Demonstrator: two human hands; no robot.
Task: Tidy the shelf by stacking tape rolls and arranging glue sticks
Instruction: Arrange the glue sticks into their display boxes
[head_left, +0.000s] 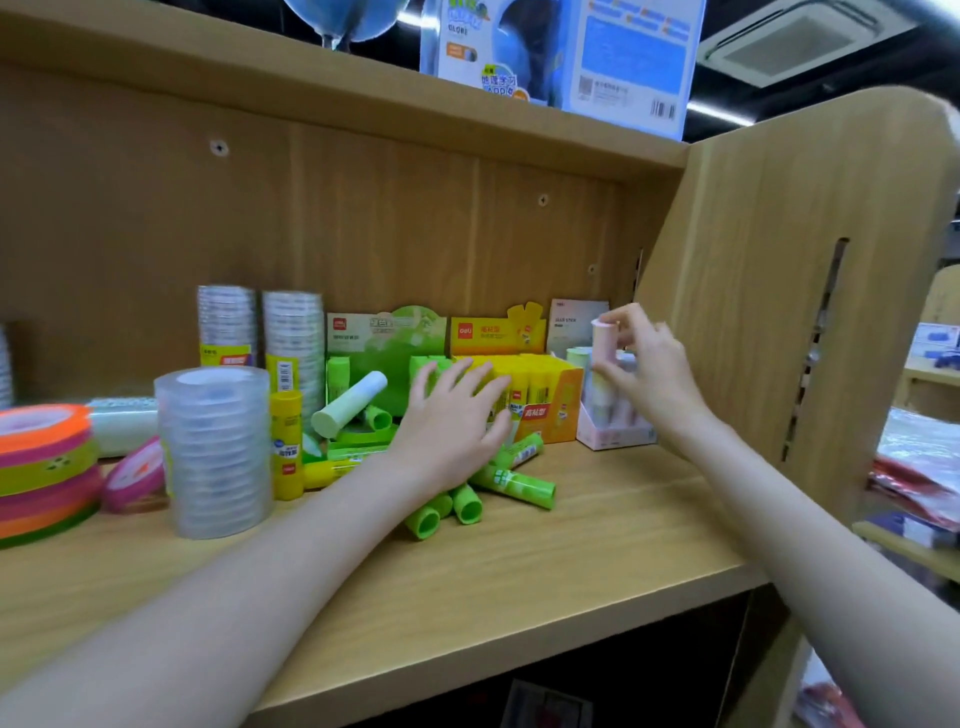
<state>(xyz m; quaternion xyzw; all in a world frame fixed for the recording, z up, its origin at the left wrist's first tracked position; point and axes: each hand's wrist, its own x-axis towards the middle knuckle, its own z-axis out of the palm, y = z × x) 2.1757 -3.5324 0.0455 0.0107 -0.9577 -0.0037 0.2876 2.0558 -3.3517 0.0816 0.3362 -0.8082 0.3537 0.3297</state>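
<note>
"deli" (white) on yellow display box (498, 332)

Wooden shelf (597, 530) is carrying clear tape stack (214, 449), colored tape rolls (47, 470), loose green glue sticks (470, 496), upright yellow glue stick (286, 447), yellow display box (540, 397), pink display box (613, 423) sitting rightmost

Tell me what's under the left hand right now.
Loose green glue sticks lie in a pile on the shelf, poking out beneath the left hand. Its fingers are spread and straight. Whatever sits directly under the palm is covered.
</note>
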